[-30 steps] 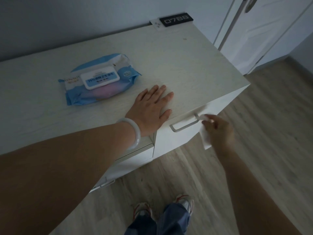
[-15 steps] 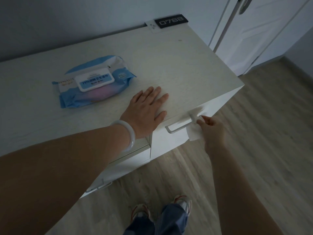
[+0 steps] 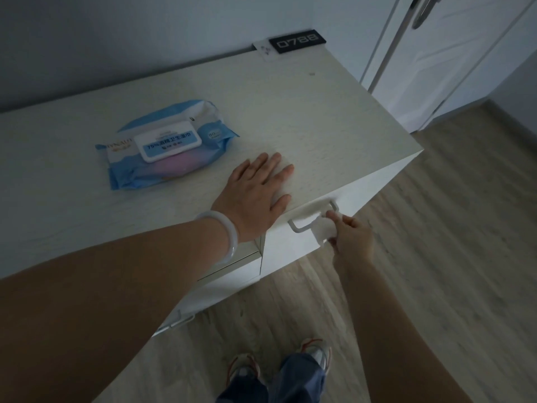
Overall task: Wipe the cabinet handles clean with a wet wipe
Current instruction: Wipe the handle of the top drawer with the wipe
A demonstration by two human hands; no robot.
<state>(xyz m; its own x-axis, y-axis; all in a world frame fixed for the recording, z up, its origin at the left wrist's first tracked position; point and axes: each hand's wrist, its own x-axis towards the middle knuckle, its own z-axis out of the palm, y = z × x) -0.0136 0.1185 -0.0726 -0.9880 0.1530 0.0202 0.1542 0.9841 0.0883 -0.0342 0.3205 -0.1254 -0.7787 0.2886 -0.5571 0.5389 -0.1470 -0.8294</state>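
A white bar handle [image 3: 300, 227] sits on the front of the right-hand cabinet door, just under the top's edge. My right hand [image 3: 350, 238] pinches a white wet wipe [image 3: 321, 230] against the middle of that handle; the wipe hangs folded over the bar. Flat on the pale cabinet top [image 3: 305, 117] near its front edge rests my left hand [image 3: 255, 193], fingers straight, a white bangle on the wrist. A second handle [image 3: 178, 321] shows lower left on another front, partly hidden by my left forearm.
A blue pack of wet wipes [image 3: 165, 144] lies on the cabinet top behind my left hand. A black number plate [image 3: 296, 41] stands at the back edge. White doors [image 3: 453, 59] are at the right; wood floor and my shoes [image 3: 316, 351] lie below.
My right hand slid the wipe leftward along the handle, from its right end toward the middle. The left hand stayed flat on the top.
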